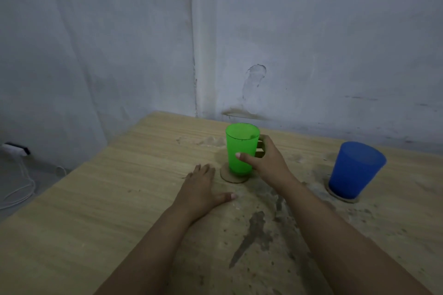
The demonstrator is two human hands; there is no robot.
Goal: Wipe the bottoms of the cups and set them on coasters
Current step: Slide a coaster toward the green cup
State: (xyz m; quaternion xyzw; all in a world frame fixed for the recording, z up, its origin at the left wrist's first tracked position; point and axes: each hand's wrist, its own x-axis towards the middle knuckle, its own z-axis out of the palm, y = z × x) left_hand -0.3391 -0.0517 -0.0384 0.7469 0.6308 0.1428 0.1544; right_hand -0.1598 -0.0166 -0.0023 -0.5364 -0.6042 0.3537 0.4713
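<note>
A person's right hand [266, 163] wraps around a green cup [241, 148] that stands upright on a round brown coaster [226, 174] near the middle of a wooden table [96, 211], thumb across the front and fingers curled behind it. The left hand [203, 189] lies flat and empty on the tabletop just beside the coaster, fingers spread. To the right, well apart, a blue cup [354, 170] already sits on a coaster of its own [345, 199]. Something tan shows behind the green cup against the right hand; in the dim light it cannot be made out, though it may be a handle or holder. No cloth is in view. Dark stains mark the table between the two arms. The step in hand appears to be setting down the green cup, which looks seated on its coaster. The next move likely calls only for letting go cleanly, without tipping the light plastic cup or dragging the coaster.
</note>
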